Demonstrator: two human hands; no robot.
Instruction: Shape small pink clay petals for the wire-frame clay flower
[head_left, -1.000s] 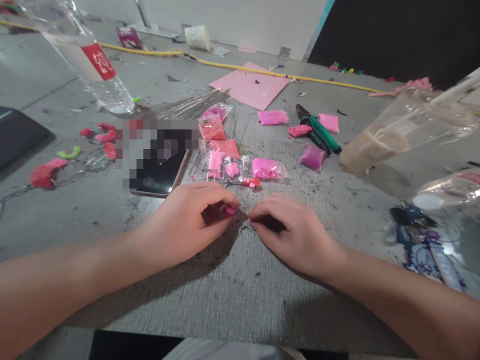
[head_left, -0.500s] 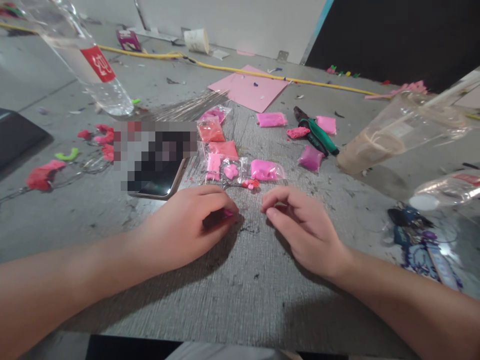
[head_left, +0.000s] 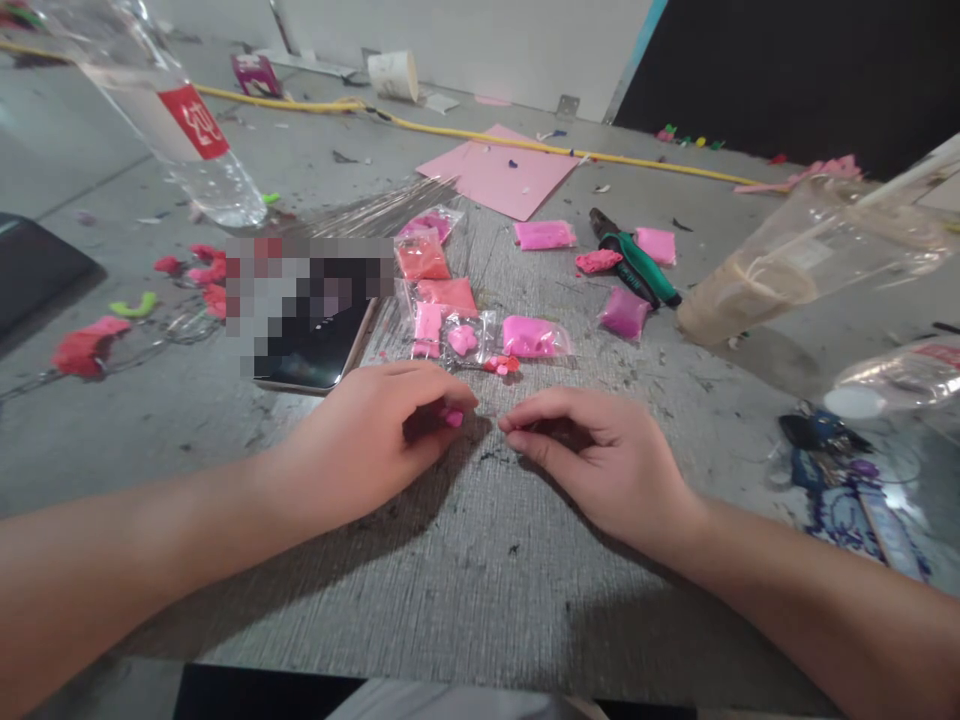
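My left hand (head_left: 382, 425) is closed, its fingers curled around a small piece of pink clay (head_left: 452, 417) that shows between thumb and fingers. Just to its right, my right hand (head_left: 600, 450) pinches thumb against fingertips; whatever may be between them is too small to make out. Both hands rest low over the grey table (head_left: 450, 600), a narrow gap apart. Small red and pink clay bits (head_left: 502, 366) lie just beyond the fingertips. Behind these are a bag of bright pink clay (head_left: 534, 338), a clear packet with a pink flower-shaped piece (head_left: 461, 340) and coral clay packets (head_left: 445, 297).
A phone (head_left: 315, 340), partly pixelated, lies beyond my left hand. Green-handled pliers (head_left: 637, 262) lie behind my right hand. A water bottle (head_left: 199, 130) stands at left, a drink cup (head_left: 757, 280) at right. Thin wires (head_left: 360, 212), pink paper (head_left: 517, 175) and a yellow cable (head_left: 480, 137) lie farther back.
My right hand has moved left, closer to my left hand, and its fingertips have come together. The pink clay in my left hand shows more clearly now.
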